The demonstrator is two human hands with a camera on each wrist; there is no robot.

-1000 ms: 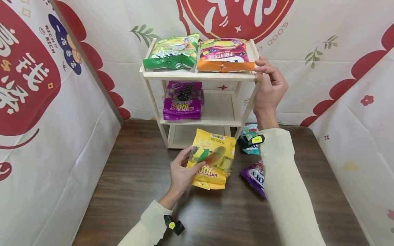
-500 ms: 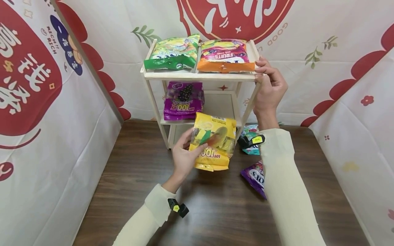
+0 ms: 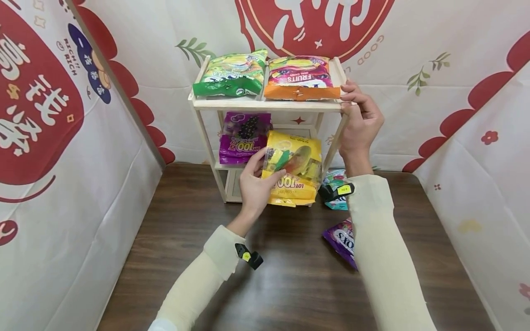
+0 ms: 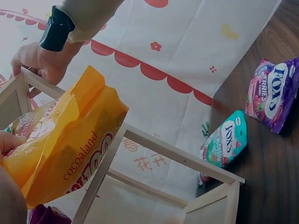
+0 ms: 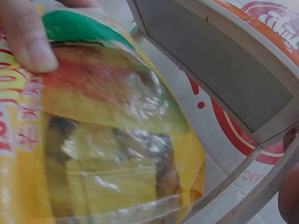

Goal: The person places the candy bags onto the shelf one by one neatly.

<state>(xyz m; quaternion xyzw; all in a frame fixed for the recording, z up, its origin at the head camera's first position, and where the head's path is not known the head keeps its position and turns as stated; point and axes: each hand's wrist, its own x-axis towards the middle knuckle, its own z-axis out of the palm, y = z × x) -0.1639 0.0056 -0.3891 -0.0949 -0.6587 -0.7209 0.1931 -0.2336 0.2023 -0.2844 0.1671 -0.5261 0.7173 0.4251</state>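
Note:
My left hand (image 3: 257,186) grips a yellow candy bag (image 3: 296,184) by its left side, thumb across the front. The bag stands in front of the middle shelf's right half, beside a purple candy bag (image 3: 244,138) lying on that shelf. With my right hand (image 3: 361,122) I hold the top right corner of the white wooden shelf rack (image 3: 269,105), fingers over its edge. In the left wrist view the yellow bag (image 4: 79,144) shows its bottom seam, and in the right wrist view its clear window (image 5: 112,140) fills the left half.
On the top shelf lie a green candy bag (image 3: 232,73) and an orange-red candy bag (image 3: 302,78). A teal bag (image 4: 225,142) and a purple Fox's bag (image 4: 273,93) lie on the dark wooden table (image 3: 281,276) right of the rack. Printed cloth walls surround it.
My left hand has lifted the yellow bag upward and forward, from before the bottom shelf to the middle shelf. The right hand keeps its hold on the rack corner.

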